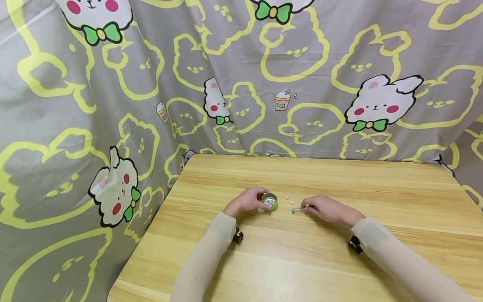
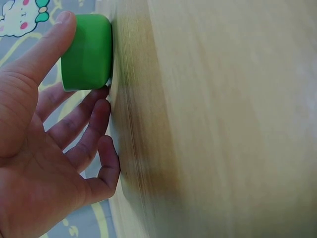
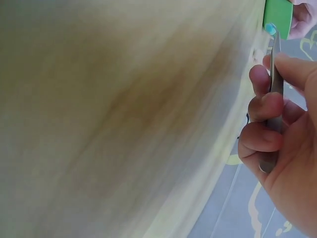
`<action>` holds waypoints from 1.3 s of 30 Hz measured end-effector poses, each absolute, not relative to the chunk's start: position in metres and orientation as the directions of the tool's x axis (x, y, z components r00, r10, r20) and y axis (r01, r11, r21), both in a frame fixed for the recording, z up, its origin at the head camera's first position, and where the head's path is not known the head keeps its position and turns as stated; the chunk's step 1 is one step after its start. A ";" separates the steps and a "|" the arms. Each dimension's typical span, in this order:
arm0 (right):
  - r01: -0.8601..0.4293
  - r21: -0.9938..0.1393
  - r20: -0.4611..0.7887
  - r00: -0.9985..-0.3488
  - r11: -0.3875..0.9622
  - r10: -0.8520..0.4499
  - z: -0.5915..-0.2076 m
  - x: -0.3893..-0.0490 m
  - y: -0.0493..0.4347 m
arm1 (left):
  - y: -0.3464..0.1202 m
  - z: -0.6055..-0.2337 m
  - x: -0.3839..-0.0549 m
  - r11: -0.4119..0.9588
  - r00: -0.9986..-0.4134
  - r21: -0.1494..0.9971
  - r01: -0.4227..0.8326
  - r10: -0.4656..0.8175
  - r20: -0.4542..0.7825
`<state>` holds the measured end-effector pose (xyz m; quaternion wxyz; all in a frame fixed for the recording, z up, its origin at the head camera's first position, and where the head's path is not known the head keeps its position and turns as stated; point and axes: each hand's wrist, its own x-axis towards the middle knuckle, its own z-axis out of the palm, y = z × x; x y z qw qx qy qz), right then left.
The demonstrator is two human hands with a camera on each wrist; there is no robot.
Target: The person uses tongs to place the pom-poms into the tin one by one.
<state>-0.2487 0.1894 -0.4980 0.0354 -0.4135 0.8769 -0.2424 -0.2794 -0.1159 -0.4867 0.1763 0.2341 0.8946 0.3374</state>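
My left hand (image 1: 249, 199) grips a small round green tin (image 2: 86, 54) standing on the table, thumb on its near side and fingers round the far side. Several pale and coloured small pieces lie inside the tin, as the head view shows. My right hand (image 1: 325, 208) holds metal tweezers (image 3: 276, 85) between thumb and fingers, pointing toward the tin. At the tweezers' tips is a small blue-green piece (image 3: 270, 28), just right of the tin. Whether it is lifted off the table, I cannot tell. Two small pale pieces, one farther back (image 1: 287, 197) and one nearer (image 1: 292, 203), lie between the hands.
Both hands work over a light wood-grain table (image 1: 286, 260). Behind it and along its left side hangs a grey curtain (image 1: 241, 63) with yellow outlines and white cartoon animals. A dark wrist mount (image 1: 237, 235) sits under the left forearm, another (image 1: 355, 244) under the right.
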 end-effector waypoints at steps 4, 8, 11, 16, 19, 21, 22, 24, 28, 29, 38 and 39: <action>-0.701 -0.456 0.143 -0.666 0.548 -0.732 -0.493 -0.249 0.188 | -0.116 -0.487 -0.280 0.662 -0.829 0.687 0.300 0.537 -0.155; -0.698 -0.458 0.155 -0.673 0.551 -0.723 -0.489 -0.251 0.184 | -0.117 -0.488 -0.279 0.665 -0.830 0.686 0.294 0.534 -0.162; -0.696 -0.461 0.164 -0.676 0.550 -0.718 -0.486 -0.253 0.181 | -0.117 -0.490 -0.279 0.663 -0.830 0.691 0.289 0.533 -0.164; -0.669 -0.497 0.143 -0.691 0.553 -0.709 -0.482 -0.258 0.173 | -0.117 -0.493 -0.279 0.663 -0.830 0.689 0.291 0.533 -0.163; -0.646 -0.528 0.123 -0.701 0.552 -0.703 -0.477 -0.260 0.166 | -0.117 -0.493 -0.279 0.661 -0.830 0.691 0.293 0.534 -0.159; -0.639 -0.540 0.115 -0.700 0.547 -0.704 -0.474 -0.262 0.160 | -0.117 -0.492 -0.279 0.662 -0.831 0.689 0.296 0.534 -0.156; -0.637 -0.545 0.111 -0.699 0.545 -0.706 -0.472 -0.262 0.158 | -0.117 -0.492 -0.279 0.662 -0.832 0.688 0.297 0.533 -0.154; -0.636 -0.546 0.102 -0.696 0.545 -0.711 -0.471 -0.264 0.153 | -0.117 -0.491 -0.279 0.663 -0.832 0.686 0.301 0.534 -0.151; -0.641 -0.550 0.096 -0.686 0.536 -0.721 -0.470 -0.267 0.146 | -0.116 -0.490 -0.280 0.662 -0.830 0.682 0.310 0.538 -0.145; -0.644 -0.551 0.100 -0.682 0.530 -0.724 -0.471 -0.268 0.144 | -0.116 -0.490 -0.280 0.661 -0.830 0.683 0.311 0.539 -0.144; -0.635 -0.571 0.089 -0.678 0.521 -0.730 -0.471 -0.272 0.131 | -0.116 -0.487 -0.279 0.674 -0.833 0.671 0.310 0.533 -0.150; -0.636 -0.568 0.088 -0.678 0.523 -0.730 -0.471 -0.273 0.130 | -0.116 -0.487 -0.279 0.675 -0.833 0.670 0.309 0.531 -0.152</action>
